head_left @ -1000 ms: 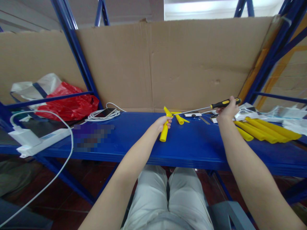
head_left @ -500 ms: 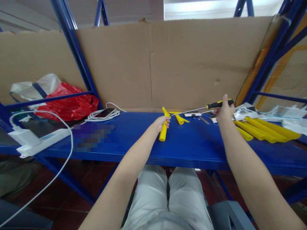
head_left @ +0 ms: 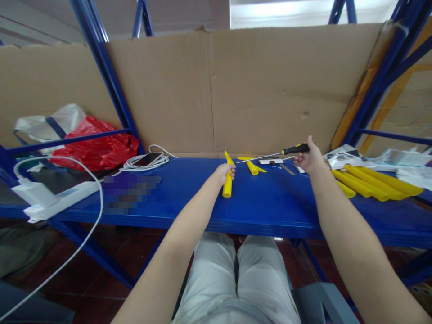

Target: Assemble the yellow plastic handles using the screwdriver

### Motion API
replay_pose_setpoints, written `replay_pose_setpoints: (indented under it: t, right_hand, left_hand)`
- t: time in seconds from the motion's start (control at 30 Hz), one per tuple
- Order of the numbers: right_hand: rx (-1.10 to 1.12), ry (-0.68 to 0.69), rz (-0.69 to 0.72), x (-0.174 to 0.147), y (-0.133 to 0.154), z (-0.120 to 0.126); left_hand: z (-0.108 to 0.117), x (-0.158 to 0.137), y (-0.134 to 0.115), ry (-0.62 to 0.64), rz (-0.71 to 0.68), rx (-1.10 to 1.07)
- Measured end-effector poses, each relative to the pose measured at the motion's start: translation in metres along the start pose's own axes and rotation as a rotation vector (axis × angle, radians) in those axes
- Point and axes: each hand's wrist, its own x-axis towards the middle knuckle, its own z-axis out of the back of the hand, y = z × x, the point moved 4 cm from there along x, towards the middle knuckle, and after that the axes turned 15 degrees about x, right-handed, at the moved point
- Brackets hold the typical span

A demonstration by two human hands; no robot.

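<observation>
My left hand (head_left: pixel 227 173) is closed round the middle of a yellow plastic piece (head_left: pixel 227 189), with a round tube end below and a tapered tip above. At the right, my right hand (head_left: pixel 308 158) is on the black and yellow handle of a long screwdriver (head_left: pixel 294 149), thumb raised and fingers curled near the handle. The screwdriver's thin shaft runs left to the yellow piece beside my left fingers; whether its tip is inside or only touching is hidden. Behind lies another yellow plastic piece (head_left: pixel 252 168) with a tube end and narrow arms.
Several yellow tubes (head_left: pixel 378 183) lie at the right by plastic-wrapped packets (head_left: pixel 346 157). A small white box (head_left: pixel 271 161) and a metal strip (head_left: pixel 287 169) lie behind. To the left are a phone (head_left: pixel 148 159), coiled white cable (head_left: pixel 130 166), power strip (head_left: pixel 72 193) and red bag (head_left: pixel 97 144). Cardboard (head_left: pixel 263 90) stands behind.
My right hand and the screwdriver have shifted left and slightly down, and the grip on the handle looks looser. My left hand and the yellow piece have moved slightly left, the piece now more upright.
</observation>
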Motion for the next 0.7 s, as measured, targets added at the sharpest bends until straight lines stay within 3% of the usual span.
replay_pose_setpoints:
  t: [0.1, 0.47, 0.7]
  right_hand:
    - [0.000, 0.009, -0.093, -0.005, 0.001, -0.002]
    - [-0.024, -0.001, -0.085, -0.018, 0.004, -0.007]
    - [-0.085, -0.108, 0.088, -0.016, 0.007, -0.006]
  left_hand:
    - [0.001, 0.002, 0.001, -0.002, 0.000, -0.021]
    - [0.004, 0.004, 0.001, -0.034, -0.007, -0.014]
    - [0.004, 0.004, 0.000, -0.025, -0.009, 0.025]
